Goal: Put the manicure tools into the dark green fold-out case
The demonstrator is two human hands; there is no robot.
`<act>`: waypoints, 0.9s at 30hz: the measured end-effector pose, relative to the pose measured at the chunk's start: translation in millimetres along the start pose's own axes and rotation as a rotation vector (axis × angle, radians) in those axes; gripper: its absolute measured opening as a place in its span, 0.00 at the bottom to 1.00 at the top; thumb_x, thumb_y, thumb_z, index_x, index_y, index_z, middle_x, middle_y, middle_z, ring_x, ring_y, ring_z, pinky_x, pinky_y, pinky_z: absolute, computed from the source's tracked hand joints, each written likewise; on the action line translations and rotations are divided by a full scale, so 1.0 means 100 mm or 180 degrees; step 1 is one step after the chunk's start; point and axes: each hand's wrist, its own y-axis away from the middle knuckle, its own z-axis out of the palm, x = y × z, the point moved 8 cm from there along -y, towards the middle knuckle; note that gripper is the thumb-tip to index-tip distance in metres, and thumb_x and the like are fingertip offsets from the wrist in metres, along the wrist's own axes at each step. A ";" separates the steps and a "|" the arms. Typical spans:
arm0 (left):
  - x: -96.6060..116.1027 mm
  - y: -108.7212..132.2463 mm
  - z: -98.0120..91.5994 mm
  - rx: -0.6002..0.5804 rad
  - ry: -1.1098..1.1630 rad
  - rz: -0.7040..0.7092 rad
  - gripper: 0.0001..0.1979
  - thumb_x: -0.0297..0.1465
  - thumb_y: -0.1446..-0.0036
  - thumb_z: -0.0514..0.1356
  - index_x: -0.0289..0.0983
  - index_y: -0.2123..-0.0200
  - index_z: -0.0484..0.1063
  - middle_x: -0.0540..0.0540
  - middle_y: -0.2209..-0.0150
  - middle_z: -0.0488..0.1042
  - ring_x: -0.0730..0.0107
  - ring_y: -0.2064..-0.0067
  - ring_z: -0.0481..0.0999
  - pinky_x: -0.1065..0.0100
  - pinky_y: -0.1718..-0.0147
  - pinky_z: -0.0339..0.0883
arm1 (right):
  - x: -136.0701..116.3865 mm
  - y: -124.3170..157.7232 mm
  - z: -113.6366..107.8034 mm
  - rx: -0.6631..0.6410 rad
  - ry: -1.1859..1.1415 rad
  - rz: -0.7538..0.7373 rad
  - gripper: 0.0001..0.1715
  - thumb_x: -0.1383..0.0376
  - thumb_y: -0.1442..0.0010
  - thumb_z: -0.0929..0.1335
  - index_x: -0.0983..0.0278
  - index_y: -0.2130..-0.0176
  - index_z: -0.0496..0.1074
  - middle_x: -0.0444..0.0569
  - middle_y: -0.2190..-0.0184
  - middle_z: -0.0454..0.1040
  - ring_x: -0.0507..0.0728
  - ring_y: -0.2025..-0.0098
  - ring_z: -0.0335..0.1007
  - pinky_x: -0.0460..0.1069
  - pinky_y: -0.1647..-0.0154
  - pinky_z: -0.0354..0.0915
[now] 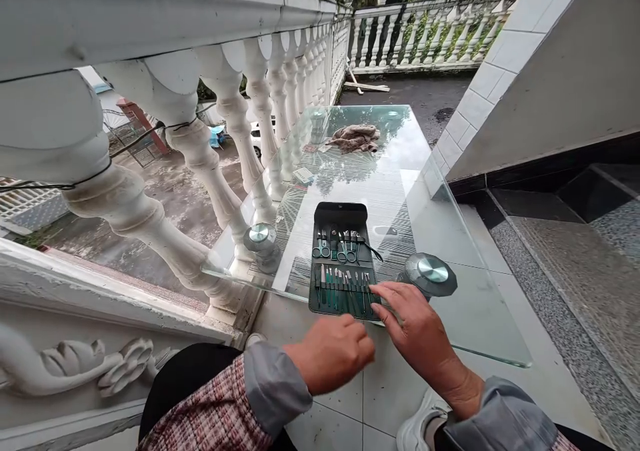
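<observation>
A dark manicure kit case lies unfolded near the front edge of the glass table. Its upper part holds small scissors, nail clippers and other tools. Several slim green-handled tools stand in a row of loops in the lower part. My right hand reaches to the case's lower right edge, thumb and fingers apart, with the fingertips at the rightmost tool. In front of the case my left hand is curled closed; whatever its fingers may hold is hidden.
The glass table top rests on round metal-capped supports. A crumpled brown cloth lies toward its far end. A white balustrade runs along the left, and stone steps rise on the right.
</observation>
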 end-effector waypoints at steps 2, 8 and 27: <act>0.10 0.01 0.11 -0.0175 0.0236 -0.0056 0.09 0.30 0.42 0.55 0.35 0.74 0.69 0.46 0.75 0.70 0.67 0.73 0.67 0.68 0.77 0.57 | 0.03 0.00 0.01 -0.0043 -0.0106 0.0116 0.14 0.66 0.40 0.62 0.62 0.55 0.69 0.52 0.60 0.73 0.58 0.56 0.68 0.56 0.55 0.65; -0.12 0.08 0.21 -0.0087 0.2485 -0.1691 0.11 0.29 0.39 0.52 0.37 0.71 0.72 0.50 0.72 0.75 0.71 0.69 0.72 0.72 0.70 0.62 | 0.09 -0.03 -0.02 -0.0034 -0.0331 0.0404 0.13 0.65 0.41 0.61 0.61 0.57 0.70 0.50 0.61 0.74 0.58 0.57 0.69 0.55 0.57 0.66; -0.13 0.38 0.92 0.1820 0.6128 -0.4281 0.24 0.47 0.59 0.66 0.32 0.69 0.65 0.48 0.75 0.69 0.77 0.76 0.67 0.72 0.75 0.63 | 0.01 0.01 0.10 -0.0219 -0.0432 0.0252 0.13 0.68 0.39 0.59 0.63 0.58 0.70 0.50 0.60 0.74 0.57 0.57 0.68 0.54 0.55 0.66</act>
